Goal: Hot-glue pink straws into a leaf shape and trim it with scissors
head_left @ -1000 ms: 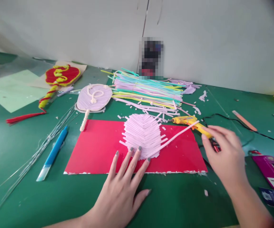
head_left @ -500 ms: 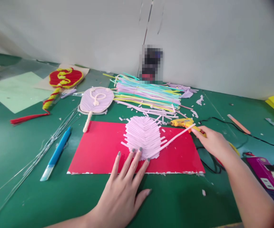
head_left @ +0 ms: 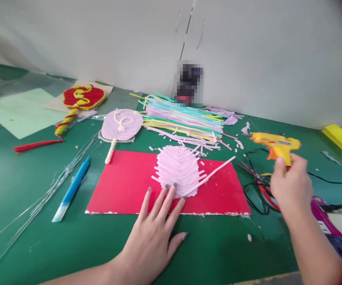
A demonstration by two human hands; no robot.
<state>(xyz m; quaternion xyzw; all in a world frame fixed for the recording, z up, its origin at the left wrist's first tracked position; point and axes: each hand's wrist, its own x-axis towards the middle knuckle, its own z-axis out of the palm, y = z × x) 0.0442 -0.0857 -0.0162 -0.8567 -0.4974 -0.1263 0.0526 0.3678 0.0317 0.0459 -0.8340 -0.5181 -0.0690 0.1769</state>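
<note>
My left hand lies with fingers spread, its fingertips on the lower edge of a pale pink leaf-shaped panel made of pipe cleaner strips. That panel rests on a red sheet. One long pink pipe cleaner sticks out from the panel's lower right towards the upper right. Off to the right, my right hand is closed round the handle of a yellow hot glue gun, lifted above the table with its nozzle towards the left. Scissors with red handles lie left of that hand.
Behind the sheet lies a bundle of coloured pipe cleaners among cut scraps. A lilac round fan, a red and yellow fan, thin wires and a blue pen-shaped tool are at left. A black cord and purple power strip sit right.
My right hand has picked the glue gun up off the table and moved it right, uncovering the scissors. My left hand stays on the panel.
</note>
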